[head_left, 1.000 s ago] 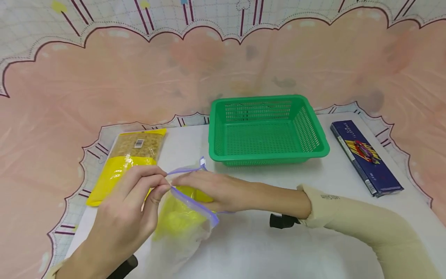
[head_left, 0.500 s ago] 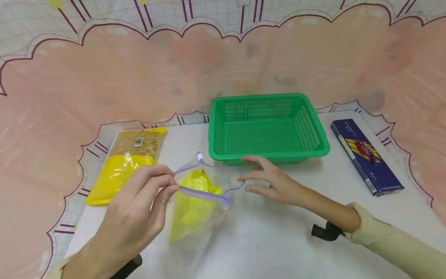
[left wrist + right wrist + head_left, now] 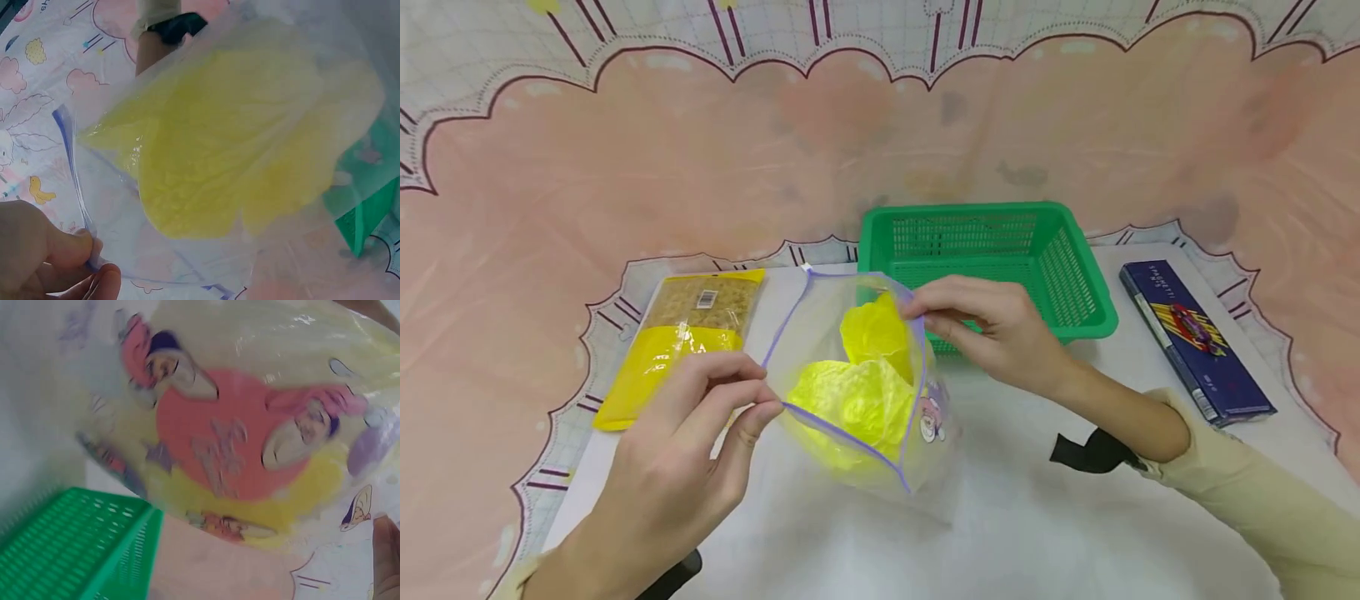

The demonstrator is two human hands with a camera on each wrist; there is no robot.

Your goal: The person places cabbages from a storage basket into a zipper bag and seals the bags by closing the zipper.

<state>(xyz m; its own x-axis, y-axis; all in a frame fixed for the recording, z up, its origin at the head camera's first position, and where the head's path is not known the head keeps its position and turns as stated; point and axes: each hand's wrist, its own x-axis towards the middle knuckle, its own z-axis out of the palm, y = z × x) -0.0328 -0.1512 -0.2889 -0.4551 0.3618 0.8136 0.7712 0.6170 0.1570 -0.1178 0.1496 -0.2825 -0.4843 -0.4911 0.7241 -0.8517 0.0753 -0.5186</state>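
Observation:
A clear zip bag with a purple zip edge hangs between my hands, its mouth spread wide. Inside lie bright yellow, crinkled, leaf-like pieces, seen through the film as a veined, lobed shape in the left wrist view. My left hand pinches the near-left part of the zip edge between thumb and fingers. On the opposite side, my right hand pinches the rim. Cartoon print on the bag fills most of the right wrist view, where only bits of the right hand show.
Behind the bag stands a green perforated basket, partly covered by bag and right hand. A yellow packet with a clear window lies at the left. At the right lies a dark blue spaghetti box. All rest on a white table.
The right hand has come out of the bag, moved right, then taken hold of its rim. The mouth now stands wider, turned toward the head camera. The left hand keeps its pinch.

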